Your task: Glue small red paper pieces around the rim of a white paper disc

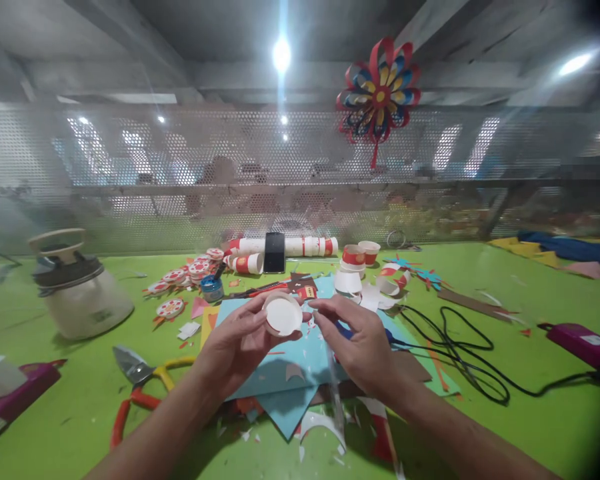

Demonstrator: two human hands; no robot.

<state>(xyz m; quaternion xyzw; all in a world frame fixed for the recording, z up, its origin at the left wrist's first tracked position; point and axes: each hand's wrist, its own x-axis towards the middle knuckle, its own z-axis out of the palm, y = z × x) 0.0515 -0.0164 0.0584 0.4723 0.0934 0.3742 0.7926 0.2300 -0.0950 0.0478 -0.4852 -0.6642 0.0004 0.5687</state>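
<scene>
My left hand (247, 330) is closed around a round white paper cup base (284, 316), its flat face turned towards me. Close by on the right is my right hand (355, 333), its fingertips drawn together near the cup base's edge. Whatever is in them, if anything, is too small to make out. Partly hidden behind the right hand lies a blue corded tool (387, 335), with a clear stick (335, 390) below it. Both hands are above light blue paper sheets (250, 363) strewn with white scraps.
Scissors (143, 380) with red and yellow handles lie left. Behind are a blue jar (211, 288), a phone (275, 252), a long cup roll (300, 246) and cut paper cups (354, 257). A black cable (473, 347) loops right towards a purple power strip (583, 343). A steamer-like pot (83, 293) stands left.
</scene>
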